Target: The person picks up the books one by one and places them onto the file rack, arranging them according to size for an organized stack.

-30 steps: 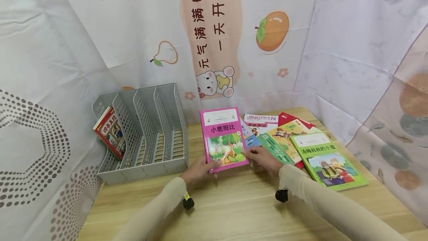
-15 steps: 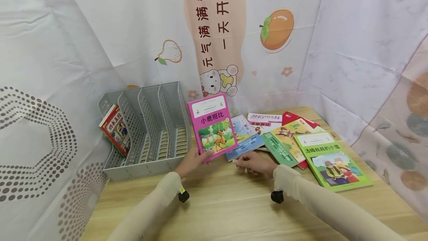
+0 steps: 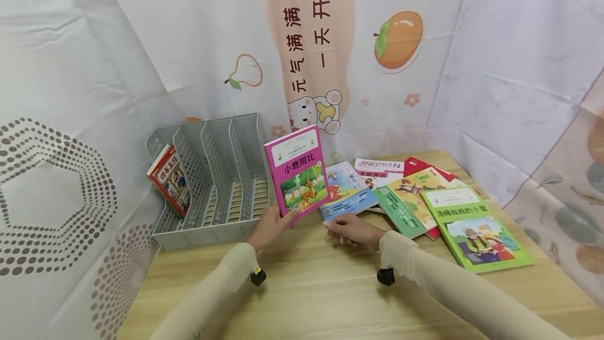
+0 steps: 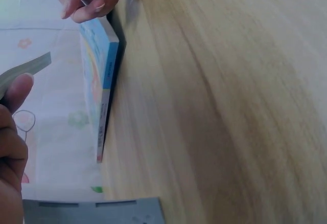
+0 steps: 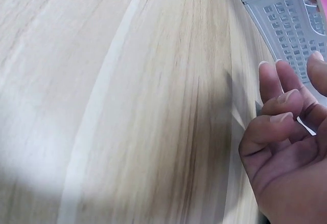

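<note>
In the head view my left hand (image 3: 270,227) grips a pink picture book (image 3: 301,174) by its lower left corner, thumb on the front cover. The book is raised and tilted, its cover with a deer facing me. My right hand (image 3: 355,230), fingers loosely curled and holding nothing, lies by the near edge of a blue-bottomed book (image 3: 346,193). Those bent fingers also show in the right wrist view, apart from any book. From the left wrist, the left thumb (image 4: 20,88) presses the book's edge, and most of the book is out of frame.
A grey file rack (image 3: 207,232) with several slots stands at the left, a red book (image 3: 172,182) leaning in its leftmost slot. Right of the hands lie a green-and-yellow book (image 3: 408,203), a white book (image 3: 379,167), a red one (image 3: 415,164) and a lime-green book (image 3: 478,230).
My right hand has let go of the pink book and drawn back a little. The left hand has lifted and tilted it alone, shifting it left toward the rack and uncovering the blue-bottomed book.
</note>
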`<move>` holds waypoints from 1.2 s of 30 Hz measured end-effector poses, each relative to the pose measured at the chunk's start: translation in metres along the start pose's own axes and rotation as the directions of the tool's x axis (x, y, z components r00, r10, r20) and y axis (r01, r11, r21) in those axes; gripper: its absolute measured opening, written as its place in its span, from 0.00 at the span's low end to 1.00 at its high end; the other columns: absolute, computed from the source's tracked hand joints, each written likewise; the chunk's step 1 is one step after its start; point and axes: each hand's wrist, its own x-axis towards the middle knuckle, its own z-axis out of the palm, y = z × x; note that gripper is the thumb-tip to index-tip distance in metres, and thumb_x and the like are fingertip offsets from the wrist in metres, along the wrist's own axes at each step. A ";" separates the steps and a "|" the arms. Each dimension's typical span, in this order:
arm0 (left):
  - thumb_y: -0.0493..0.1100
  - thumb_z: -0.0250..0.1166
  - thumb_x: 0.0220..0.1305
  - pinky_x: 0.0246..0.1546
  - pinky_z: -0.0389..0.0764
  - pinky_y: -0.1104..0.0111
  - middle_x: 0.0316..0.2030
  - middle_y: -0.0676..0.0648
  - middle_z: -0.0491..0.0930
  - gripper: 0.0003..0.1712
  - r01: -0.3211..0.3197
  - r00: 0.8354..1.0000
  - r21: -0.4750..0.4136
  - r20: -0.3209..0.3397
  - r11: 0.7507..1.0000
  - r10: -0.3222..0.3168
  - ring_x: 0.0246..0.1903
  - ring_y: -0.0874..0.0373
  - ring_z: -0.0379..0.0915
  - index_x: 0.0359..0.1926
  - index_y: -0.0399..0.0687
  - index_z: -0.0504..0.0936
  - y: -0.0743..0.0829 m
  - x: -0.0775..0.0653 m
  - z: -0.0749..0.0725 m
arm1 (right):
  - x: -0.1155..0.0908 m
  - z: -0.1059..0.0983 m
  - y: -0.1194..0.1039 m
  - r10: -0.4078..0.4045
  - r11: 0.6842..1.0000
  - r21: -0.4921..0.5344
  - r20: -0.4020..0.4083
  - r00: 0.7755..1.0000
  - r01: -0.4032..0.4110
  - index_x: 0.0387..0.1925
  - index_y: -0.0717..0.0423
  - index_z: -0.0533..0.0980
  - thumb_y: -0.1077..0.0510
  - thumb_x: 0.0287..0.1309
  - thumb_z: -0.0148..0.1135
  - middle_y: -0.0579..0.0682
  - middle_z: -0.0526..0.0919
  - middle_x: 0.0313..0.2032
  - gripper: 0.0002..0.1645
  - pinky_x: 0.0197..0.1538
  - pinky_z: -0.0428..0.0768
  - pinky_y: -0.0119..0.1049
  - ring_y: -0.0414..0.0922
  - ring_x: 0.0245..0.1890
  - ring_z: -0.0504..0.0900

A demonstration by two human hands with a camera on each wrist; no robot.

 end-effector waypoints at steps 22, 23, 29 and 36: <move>0.63 0.61 0.73 0.15 0.69 0.69 0.23 0.45 0.85 0.30 0.013 0.965 0.023 -0.264 1.000 -0.006 0.17 0.52 0.76 0.41 0.38 0.87 -0.007 -0.013 -0.028 | 0.020 0.024 -0.024 -0.038 0.999 0.013 0.031 0.999 0.037 0.46 0.64 0.81 0.43 0.79 0.51 0.64 0.84 0.36 0.27 0.22 0.64 0.35 0.42 0.16 0.63; 0.63 0.61 0.73 0.14 0.68 0.69 0.23 0.44 0.85 0.29 0.011 0.963 0.029 -0.271 1.000 -0.003 0.16 0.57 0.73 0.39 0.39 0.87 -0.006 -0.013 -0.029 | 0.021 0.026 -0.025 -0.044 0.999 0.017 0.034 0.998 0.043 0.47 0.65 0.81 0.43 0.79 0.51 0.65 0.84 0.37 0.27 0.22 0.64 0.35 0.42 0.16 0.62; 0.63 0.60 0.74 0.14 0.64 0.69 0.20 0.49 0.83 0.28 0.001 0.954 0.072 -0.298 0.997 0.021 0.14 0.64 0.66 0.36 0.42 0.87 -0.006 -0.015 -0.035 | 0.027 0.033 -0.029 -0.048 0.998 0.033 0.037 0.998 0.047 0.47 0.67 0.81 0.44 0.79 0.51 0.65 0.83 0.36 0.28 0.21 0.63 0.35 0.41 0.14 0.61; 0.61 0.61 0.74 0.12 0.61 0.69 0.21 0.50 0.84 0.29 0.017 0.937 0.043 -0.349 0.999 0.000 0.14 0.61 0.66 0.39 0.37 0.87 -0.003 -0.017 -0.039 | 0.036 0.042 -0.033 -0.053 0.998 0.016 0.035 0.998 0.052 0.46 0.64 0.81 0.42 0.78 0.52 0.61 0.85 0.35 0.28 0.20 0.64 0.34 0.40 0.14 0.62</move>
